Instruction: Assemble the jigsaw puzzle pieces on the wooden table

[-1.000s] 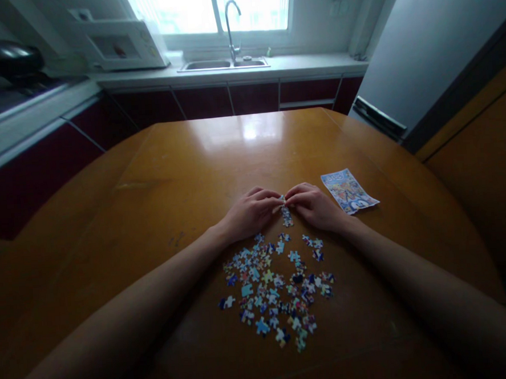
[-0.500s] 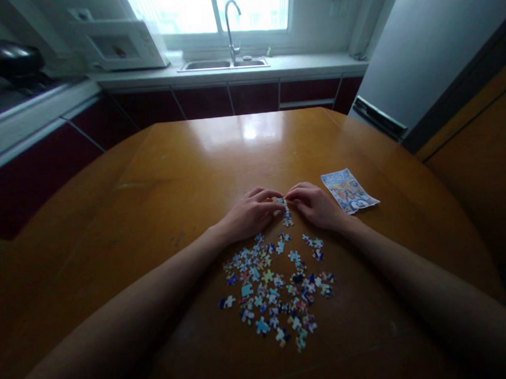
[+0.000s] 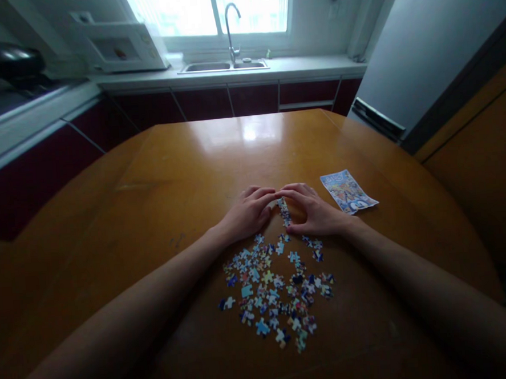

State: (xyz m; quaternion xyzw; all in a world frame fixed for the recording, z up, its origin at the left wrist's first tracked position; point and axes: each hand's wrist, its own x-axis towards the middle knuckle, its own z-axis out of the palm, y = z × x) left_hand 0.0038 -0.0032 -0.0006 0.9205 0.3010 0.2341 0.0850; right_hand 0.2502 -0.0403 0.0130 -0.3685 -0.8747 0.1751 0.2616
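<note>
A narrow strip of joined jigsaw puzzle pieces (image 3: pixel 284 211) lies on the table, running away from me. My right hand (image 3: pixel 312 211) spans it, index fingertip at the far end and thumb at the near end. My left hand (image 3: pixel 248 214) rests to its left, fingers curved towards the far end and thumb apart from the index finger. The fingertips of both hands meet there and hide that end of the strip. Nearer to me spreads a pile of loose jigsaw pieces (image 3: pixel 267 276), several of them just below my hands.
A printed picture sheet (image 3: pixel 349 191) lies right of my right hand on the brown wooden table (image 3: pixel 183 171). Beyond the table's far edge are a counter with a sink (image 3: pixel 206 67) and a tap (image 3: pixel 230 33). A fridge (image 3: pixel 433 47) stands at the right.
My right thumb has moved towards me to the strip's near end, widening that hand. My left thumb has drawn back from the strip. The fingertips have come together at the far end.
</note>
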